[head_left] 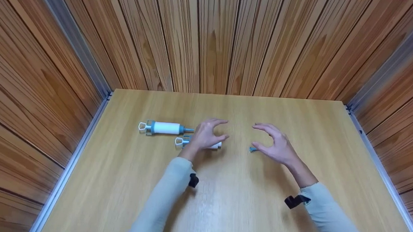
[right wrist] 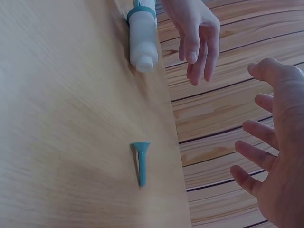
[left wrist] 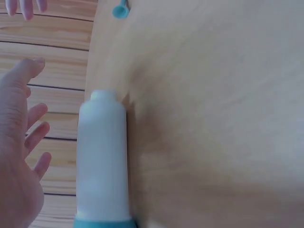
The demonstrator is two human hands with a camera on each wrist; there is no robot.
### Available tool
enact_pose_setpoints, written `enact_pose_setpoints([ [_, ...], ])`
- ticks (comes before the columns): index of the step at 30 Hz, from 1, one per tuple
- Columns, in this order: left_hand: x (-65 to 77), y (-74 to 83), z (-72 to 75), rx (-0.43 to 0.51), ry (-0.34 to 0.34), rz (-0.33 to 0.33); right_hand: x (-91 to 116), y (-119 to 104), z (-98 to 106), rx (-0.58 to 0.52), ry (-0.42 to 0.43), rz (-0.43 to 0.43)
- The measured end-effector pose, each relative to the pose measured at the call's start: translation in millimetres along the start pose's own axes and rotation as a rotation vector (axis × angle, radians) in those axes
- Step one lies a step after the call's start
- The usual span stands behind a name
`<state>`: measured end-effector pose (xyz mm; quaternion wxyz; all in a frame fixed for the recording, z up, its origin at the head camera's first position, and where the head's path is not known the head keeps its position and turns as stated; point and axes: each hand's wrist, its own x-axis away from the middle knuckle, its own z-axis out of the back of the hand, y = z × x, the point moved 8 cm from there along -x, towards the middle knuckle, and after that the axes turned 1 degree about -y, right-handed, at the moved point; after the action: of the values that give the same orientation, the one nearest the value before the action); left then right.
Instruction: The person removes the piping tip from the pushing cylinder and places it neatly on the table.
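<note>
My left hand [head_left: 207, 133] hovers over a white-barrelled, teal-fitted syringe-like tool [left wrist: 102, 161] that lies on the table; its fingers are spread and hold nothing. In the head view the hand hides part of that barrel, and a white ring handle [head_left: 179, 141] shows at its left end. The barrel's right end has a short bare white neck. To the right, my right hand [head_left: 277, 145] is held above the table, thumb and fingers apart, with nothing in it. Below its thumb lies a small teal nozzle [right wrist: 142, 164] with a flared end.
A second syringe-like tool [head_left: 166, 128], with a teal tip on its right end, lies farther back and left on the wooden table [head_left: 229, 210]. Wood-plank walls [head_left: 214, 41] and metal side rails [head_left: 72, 165] enclose the table.
</note>
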<state>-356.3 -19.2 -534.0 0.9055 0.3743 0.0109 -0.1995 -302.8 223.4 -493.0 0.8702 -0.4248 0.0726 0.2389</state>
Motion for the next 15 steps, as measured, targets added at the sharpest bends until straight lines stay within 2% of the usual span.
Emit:
enact_pose_setpoints([
  [7,1.1,-13.7,17.8,-0.018,0.027,-0.02,-3,-16,-7,-0.024,-0.003,0.071],
  [15,7.6,-34.8,36.0,-0.028,0.059,0.025,-3,-26,-12,-0.088,-0.004,0.105],
])
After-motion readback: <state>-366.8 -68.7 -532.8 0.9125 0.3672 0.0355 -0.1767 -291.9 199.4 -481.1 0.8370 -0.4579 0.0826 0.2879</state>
